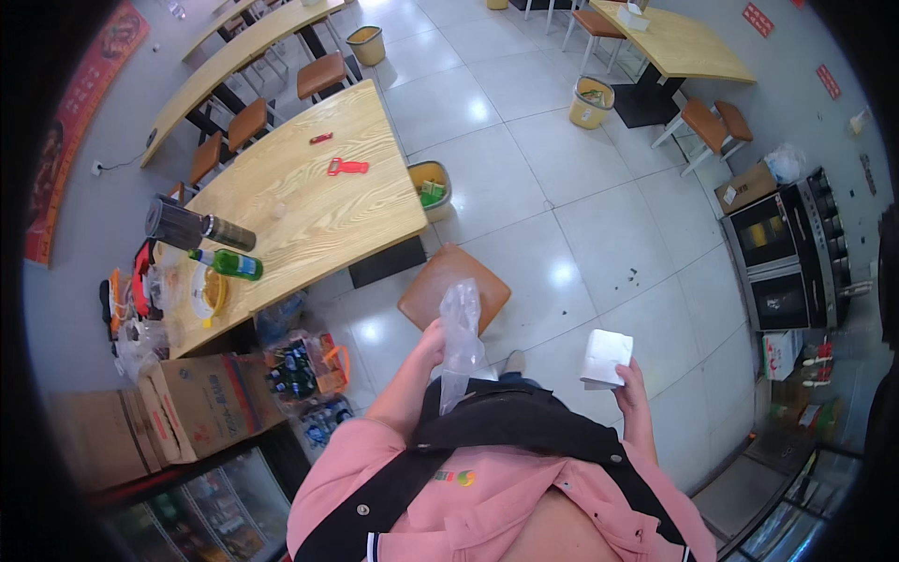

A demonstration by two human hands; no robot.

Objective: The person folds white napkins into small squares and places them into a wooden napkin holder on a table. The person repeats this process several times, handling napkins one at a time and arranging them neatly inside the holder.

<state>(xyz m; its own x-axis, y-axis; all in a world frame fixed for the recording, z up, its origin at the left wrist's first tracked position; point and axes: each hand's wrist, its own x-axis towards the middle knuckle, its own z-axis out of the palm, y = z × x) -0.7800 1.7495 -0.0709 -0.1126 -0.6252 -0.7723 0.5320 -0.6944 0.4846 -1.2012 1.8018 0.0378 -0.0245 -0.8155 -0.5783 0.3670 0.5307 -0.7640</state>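
A crumpled clear plastic bag point(461, 327) hangs from my left hand point(433, 342), in front of a stool with a brown padded seat point(428, 281). My right hand point(630, 379) grips a stack of white paper napkins point(608, 355) above the tiled floor. To the left, a wooden table point(302, 204) carries a red bottle opener point(348, 166), a small red item point(321, 138), a green glass bottle point(235, 264), a dark pitcher point(175, 223), a tumbler point(230, 232) and a bowl point(208, 290).
A waste bin point(432, 190) stands beside the table, another bin point(591, 102) farther off. Cardboard boxes point(204, 407) and packs of bottles point(291, 369) are at lower left. An oven point(779, 260) stands at right. Another wooden table point(695, 53) is at upper right.
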